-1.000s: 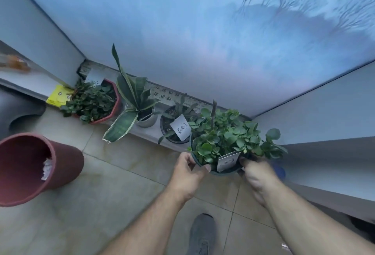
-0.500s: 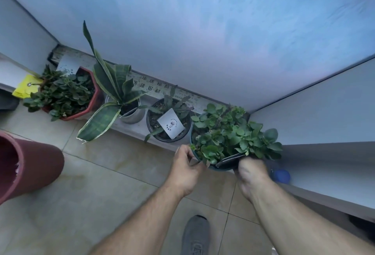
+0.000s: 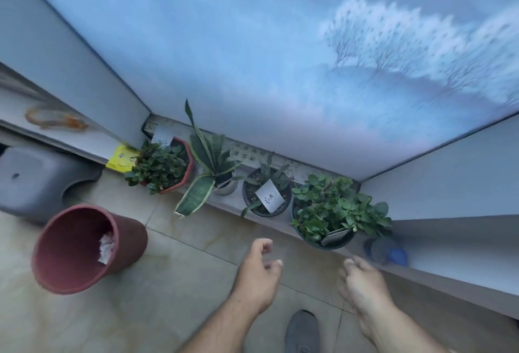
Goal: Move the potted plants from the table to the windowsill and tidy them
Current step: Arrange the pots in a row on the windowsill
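Observation:
Several potted plants stand in a row on the low windowsill (image 3: 283, 222). From the left: a leafy plant in a red pot (image 3: 161, 168), a snake plant in a pale pot (image 3: 213, 167), a small plant with a white tag in a black pot (image 3: 266, 195), and a bushy green plant in a dark pot (image 3: 327, 219) at the right end. My left hand (image 3: 259, 269) hovers below the sill, fingers loosely curled, holding nothing. My right hand (image 3: 362, 282) is also empty, below and right of the dark pot, apart from it.
A red bin (image 3: 84, 248) with paper scraps lies tilted on the tiled floor at left. A grey stool (image 3: 36, 181) stands behind it. A blue bottle (image 3: 389, 251) lies by the right wall. A yellow card (image 3: 120, 157) lies beside the red pot. My shoe (image 3: 302, 330) shows at the bottom.
Both hands have let go of the dark pot and pulled back toward me. The pot now stands on the right end of the sill. The camera has tilted up.

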